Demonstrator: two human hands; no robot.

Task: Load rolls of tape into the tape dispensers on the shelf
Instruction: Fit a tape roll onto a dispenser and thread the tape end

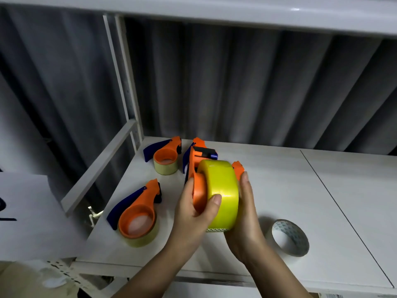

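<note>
The left hand (194, 208) grips the orange dispenser (198, 190), thumb curled onto the glossy yellow tape roll (222, 194); the right hand (245, 214) presses flat-fingered against the roll's far side. Held just above the shelf (300, 190), the roll seems partly seated; pushing it fully home likely follows.

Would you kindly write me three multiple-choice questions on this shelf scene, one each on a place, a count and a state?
1. Where does the loose white roll lie?
A. Right of the hands
B. Left of the hands
C. On the upper shelf

2. How many loaded dispensers lie on the shelf, left of the hands?
A. Two
B. Four
C. None

3. What is the left hand doing?
A. Hanging idle
B. Gripping the orange dispenser and yellow roll
C. Touching the white roll

Answers: 1 A, it lies beside the right hand; 2 A, near and far; 3 B, thumb curls over roll.
</note>
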